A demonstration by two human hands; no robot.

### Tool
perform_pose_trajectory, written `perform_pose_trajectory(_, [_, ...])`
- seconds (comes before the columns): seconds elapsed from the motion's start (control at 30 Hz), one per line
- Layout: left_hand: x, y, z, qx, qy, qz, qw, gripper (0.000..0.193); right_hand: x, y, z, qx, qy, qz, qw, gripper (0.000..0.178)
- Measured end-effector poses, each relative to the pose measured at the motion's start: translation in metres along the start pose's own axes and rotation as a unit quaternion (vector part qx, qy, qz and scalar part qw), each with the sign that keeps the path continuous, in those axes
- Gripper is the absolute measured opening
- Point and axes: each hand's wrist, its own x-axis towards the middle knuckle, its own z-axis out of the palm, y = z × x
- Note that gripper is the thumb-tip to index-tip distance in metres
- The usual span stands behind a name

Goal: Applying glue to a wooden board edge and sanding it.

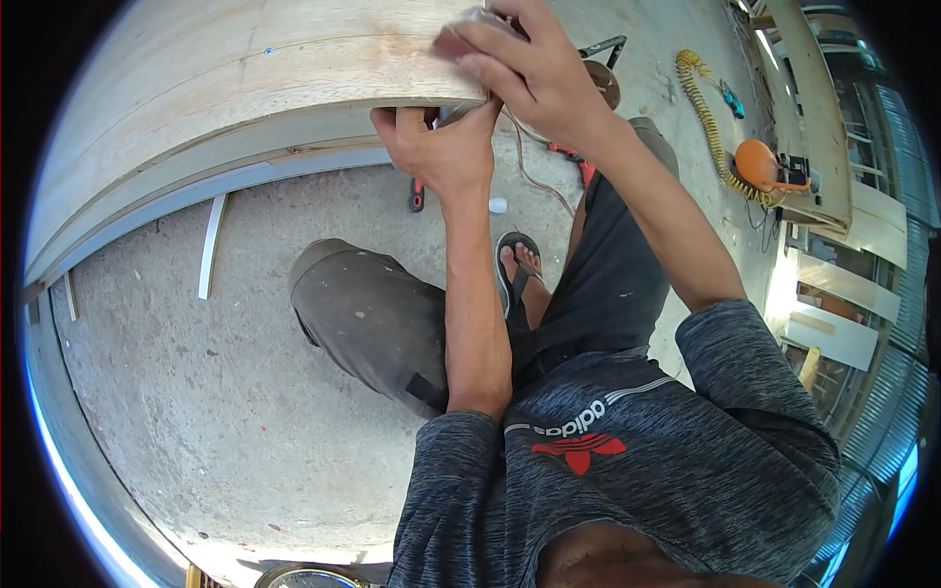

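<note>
1. Hands, seen in the head view, meet at the near right corner of a pale wooden panel: the right hand (534, 78) above, the left hand (441, 152) below.
2. Right hand: its fingers and thumb are closed around a small block (456, 42) with a reddish-brown face, blurred in outline. The block is at the panel's top surface, close to the corner; whether it touches the wood I cannot tell.
3. Left hand: its fingers are bent up beneath the panel's front edge and its thumb is spread toward the corner. The fingertips are hidden, so I cannot tell whether it grips anything.
4. The wooden panel (265, 64) fills the upper left, with its grain and a small blue mark showing on top. Beneath its edge runs a long pale rail (245, 174).
5. On the concrete floor (216, 392), a red-and-black handle (417, 195) lies just below the left hand, near a small white piece (498, 206). A white strip (212, 247) lies farther left.
6. At the right, a yellow coiled hose (714, 127) curves down to an orange rounded piece of equipment (756, 163).
</note>
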Motion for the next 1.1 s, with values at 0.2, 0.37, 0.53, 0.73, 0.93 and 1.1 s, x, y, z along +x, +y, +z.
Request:
perform_pose_trajectory(0.2, [0.001, 0.007, 0.005, -0.056, 0.015, -0.008, 0.998, 0.057, 0.010, 0.009, 0.006, -0.009, -0.013, 0.004, 1.000, 0.032])
perform_pose_trajectory(0.37, [0.001, -0.003, -0.003, -0.003, 0.015, 0.024, 1.000, 0.060, -0.016, -0.013, 0.005, 0.007, -0.002, -0.003, 1.000, 0.034])
perform_pose_trajectory(0.53, [-0.001, 0.007, 0.000, -0.031, -0.011, -0.011, 0.999, 0.058, 0.002, 0.016, 0.014, -0.004, 0.039, -0.043, 0.998, 0.036])
perform_pose_trajectory(0.73, [0.002, 0.008, -0.004, -0.048, -0.002, -0.018, 0.999, 0.056, 0.009, -0.011, 0.002, 0.065, 0.007, 0.003, 0.998, 0.036])
perform_pose_trajectory(0.93, [0.003, -0.006, -0.001, -0.014, 0.017, 0.016, 1.000, 0.057, -0.029, -0.025, 0.002, 0.025, 0.004, 0.015, 1.000, 0.034])
perform_pose_trajectory(1.1, [0.002, 0.004, -0.007, -0.049, -0.018, -0.010, 0.999, 0.056, -0.007, -0.014, 0.007, -0.005, -0.013, 0.034, 0.999, 0.033])
